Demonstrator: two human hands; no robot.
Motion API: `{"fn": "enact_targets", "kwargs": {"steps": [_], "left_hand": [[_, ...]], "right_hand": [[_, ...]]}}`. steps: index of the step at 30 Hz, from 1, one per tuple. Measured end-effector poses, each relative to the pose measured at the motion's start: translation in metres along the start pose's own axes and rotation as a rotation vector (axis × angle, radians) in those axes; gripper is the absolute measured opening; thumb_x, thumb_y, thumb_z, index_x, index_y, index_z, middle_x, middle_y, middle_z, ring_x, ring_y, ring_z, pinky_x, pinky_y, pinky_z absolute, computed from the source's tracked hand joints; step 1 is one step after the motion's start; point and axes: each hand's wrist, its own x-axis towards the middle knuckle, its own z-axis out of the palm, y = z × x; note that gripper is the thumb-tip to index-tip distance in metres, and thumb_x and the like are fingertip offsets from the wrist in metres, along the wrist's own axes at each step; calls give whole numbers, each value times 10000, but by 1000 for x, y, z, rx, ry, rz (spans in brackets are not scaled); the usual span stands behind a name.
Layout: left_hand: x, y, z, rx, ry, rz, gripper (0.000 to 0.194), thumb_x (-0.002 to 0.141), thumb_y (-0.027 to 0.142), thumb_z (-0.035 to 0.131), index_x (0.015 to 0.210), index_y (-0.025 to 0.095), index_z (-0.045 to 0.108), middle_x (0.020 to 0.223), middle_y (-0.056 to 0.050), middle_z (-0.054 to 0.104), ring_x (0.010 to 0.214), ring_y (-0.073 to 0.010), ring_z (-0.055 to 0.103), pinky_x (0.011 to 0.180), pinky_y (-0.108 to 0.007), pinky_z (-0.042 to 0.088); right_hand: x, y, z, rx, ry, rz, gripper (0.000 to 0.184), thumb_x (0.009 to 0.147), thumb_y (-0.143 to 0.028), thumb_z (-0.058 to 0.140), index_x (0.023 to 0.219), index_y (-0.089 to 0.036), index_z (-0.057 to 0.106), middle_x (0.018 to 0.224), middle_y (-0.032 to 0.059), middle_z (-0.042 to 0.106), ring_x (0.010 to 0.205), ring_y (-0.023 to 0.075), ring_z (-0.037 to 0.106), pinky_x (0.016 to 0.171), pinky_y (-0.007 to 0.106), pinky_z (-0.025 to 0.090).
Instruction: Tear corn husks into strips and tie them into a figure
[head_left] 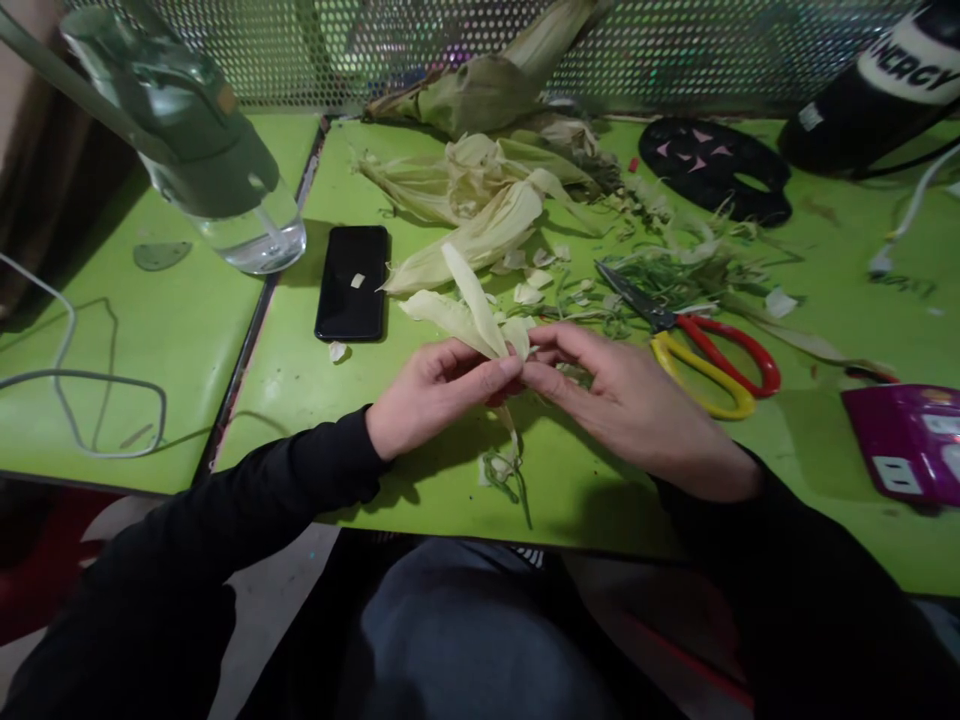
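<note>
Pale corn husk strips (476, 310) fan up from between my fingertips above the front of the green table. My left hand (439, 385) pinches their lower end between thumb and fingers. From the other side my right hand (611, 400) closes on the same bundle, its thumb and fingertips meeting the left thumb. A bit of something red shows under the fingers, mostly hidden. Below the hands lies a small tangle of green string-like strands (506, 470). Scissors (682, 345) with red and yellow handles rest just beyond my right hand.
Whole corn husks (480, 230) lie behind the hands, with green scraps (675, 260) to their right. A black phone (352, 285) and a water bottle (232, 190) are at left. A black palette-shaped piece (712, 170), a dark bottle (870, 100) and a purple box (911, 440) are at right.
</note>
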Motion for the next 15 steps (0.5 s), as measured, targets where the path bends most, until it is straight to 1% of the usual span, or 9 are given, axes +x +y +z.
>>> {"fn": "enact_targets", "kwargs": {"steps": [2, 3, 6, 8, 9, 11, 15], "left_hand": [[0, 0, 0, 13, -7, -27, 300, 844, 400, 694, 757, 113, 682, 688, -23, 652, 636, -90, 559, 646, -234, 468], [0, -1, 1, 25, -6, -45, 301, 848, 398, 691, 758, 111, 682, 686, -26, 656, 635, -91, 563, 647, -234, 471], [-1, -1, 1, 42, -12, -75, 270, 844, 364, 692, 753, 110, 675, 672, -21, 648, 618, -87, 557, 623, -226, 460], [-2, -1, 1, 17, -14, -80, 238, 836, 337, 692, 760, 112, 672, 678, -17, 647, 619, -86, 560, 628, -226, 464], [-2, 0, 1, 4, -14, -81, 226, 832, 326, 691, 763, 112, 672, 681, -18, 649, 623, -88, 563, 632, -228, 468], [-3, 2, 2, -6, -1, -80, 210, 824, 311, 690, 773, 108, 681, 690, -24, 657, 635, -95, 572, 636, -231, 478], [-2, 6, 4, -14, 25, -90, 190, 798, 292, 709, 780, 103, 699, 693, -30, 672, 638, -99, 586, 624, -226, 488]], "right_hand": [[-1, -1, 5, 123, 52, 51, 362, 946, -507, 548, 1144, -226, 663, 831, 33, 739, 731, 190, 697, 610, 292, 511], [-1, -2, 7, 172, 82, 66, 362, 948, -505, 542, 1142, -222, 656, 775, 21, 714, 673, 174, 676, 577, 282, 497], [-1, -5, 13, 296, 147, 87, 264, 918, -458, 607, 1012, -217, 661, 582, -38, 570, 507, 124, 553, 474, 256, 409], [-1, -6, 17, 376, 180, 94, 196, 893, -416, 654, 917, -222, 640, 508, -69, 471, 443, 101, 462, 434, 250, 349], [0, -6, 19, 413, 197, 92, 180, 891, -402, 661, 890, -226, 626, 498, -77, 447, 430, 94, 430, 427, 250, 332], [0, -7, 21, 477, 229, 87, 167, 908, -388, 644, 873, -230, 602, 522, -74, 457, 426, 85, 402, 422, 250, 316], [-1, -5, 24, 561, 265, 75, 170, 921, -398, 637, 894, -242, 574, 591, -53, 520, 440, 86, 409, 422, 257, 312]]}}
